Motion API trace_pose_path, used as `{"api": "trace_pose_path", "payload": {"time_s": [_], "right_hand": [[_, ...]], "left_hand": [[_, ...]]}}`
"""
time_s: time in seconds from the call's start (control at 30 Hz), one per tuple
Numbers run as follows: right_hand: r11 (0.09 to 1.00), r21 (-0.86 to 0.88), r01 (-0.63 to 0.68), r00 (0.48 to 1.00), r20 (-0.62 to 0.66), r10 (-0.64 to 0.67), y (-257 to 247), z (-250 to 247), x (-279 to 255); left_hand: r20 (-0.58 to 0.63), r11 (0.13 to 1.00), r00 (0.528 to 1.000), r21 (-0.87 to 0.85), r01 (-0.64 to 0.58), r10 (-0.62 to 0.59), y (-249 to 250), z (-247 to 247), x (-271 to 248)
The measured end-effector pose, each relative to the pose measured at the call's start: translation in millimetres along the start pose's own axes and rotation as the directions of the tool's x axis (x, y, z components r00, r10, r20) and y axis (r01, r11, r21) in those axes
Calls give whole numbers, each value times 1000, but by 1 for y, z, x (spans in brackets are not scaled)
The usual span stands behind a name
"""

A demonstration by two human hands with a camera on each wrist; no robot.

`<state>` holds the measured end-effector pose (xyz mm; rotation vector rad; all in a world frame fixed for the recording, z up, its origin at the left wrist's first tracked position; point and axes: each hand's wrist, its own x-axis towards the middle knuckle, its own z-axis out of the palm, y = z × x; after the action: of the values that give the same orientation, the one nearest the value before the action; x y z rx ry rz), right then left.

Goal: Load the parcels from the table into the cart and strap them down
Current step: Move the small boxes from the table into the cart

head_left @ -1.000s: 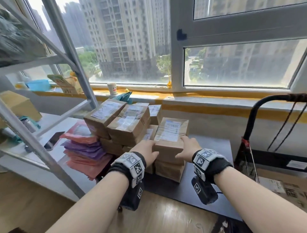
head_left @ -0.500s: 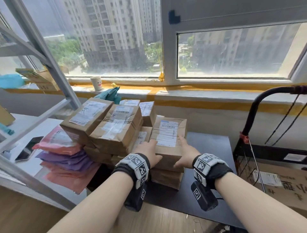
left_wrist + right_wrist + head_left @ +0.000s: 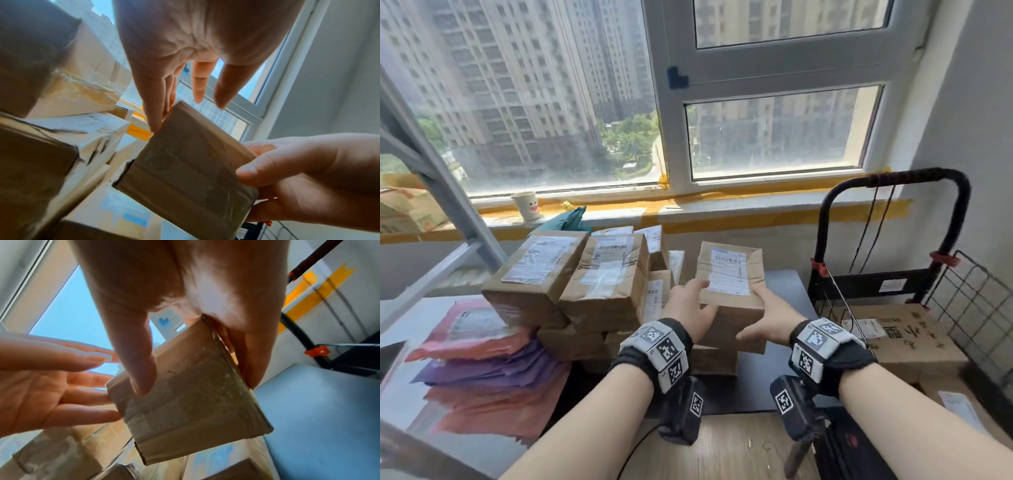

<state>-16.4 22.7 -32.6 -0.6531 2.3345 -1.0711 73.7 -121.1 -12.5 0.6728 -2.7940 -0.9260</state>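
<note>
A brown cardboard parcel [image 3: 729,274] with a white label hangs just above the right end of the parcel stack [image 3: 602,274]. My right hand [image 3: 767,318] grips its right side, thumb across the near face [image 3: 141,369] and fingers behind. My left hand [image 3: 690,303] lies against its left edge with straight fingers [image 3: 154,113]. The left wrist view shows the same parcel [image 3: 185,170] between both hands. The black cart [image 3: 893,178] stands to the right, with elastic cords [image 3: 873,222] hanging from its handle and a large box [image 3: 914,335] in it.
The dark table [image 3: 787,284] carries the stacked boxes, with pink and purple mailer bags [image 3: 476,342] to the left. A grey metal frame [image 3: 448,192] slants at far left. A wire panel [image 3: 983,308] lines the cart's right side. A paper cup [image 3: 526,205] stands on the sill.
The top parcel has come up off the stack and shifted right between my hands. My view has swung right, bringing the cart into sight.
</note>
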Motion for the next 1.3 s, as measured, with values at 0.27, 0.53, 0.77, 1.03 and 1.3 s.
{"api": "trace_pose_path", "payload": {"time_s": [0.27, 0.53, 0.77, 1.03, 1.3], "right_hand": [[999, -9, -43, 967, -251, 40, 24, -48, -89], [994, 42, -103, 910, -400, 111, 78, -119, -150], [987, 15, -162, 856, -495, 148, 153, -215, -205], [979, -9, -203, 881, -437, 179, 235, -305, -229], [948, 115, -296, 884, -343, 318, 297, -334, -174]], "left_hand": [[33, 983, 987, -102, -154, 158, 58, 28, -33], [91, 963, 962, -101, -249, 258, 156, 72, -46], [124, 948, 948, -163, -274, 295, 268, 150, -53], [219, 969, 948, -139, -204, 231, 354, 240, -56], [313, 992, 942, -32, -121, 125, 359, 300, -14]]}}
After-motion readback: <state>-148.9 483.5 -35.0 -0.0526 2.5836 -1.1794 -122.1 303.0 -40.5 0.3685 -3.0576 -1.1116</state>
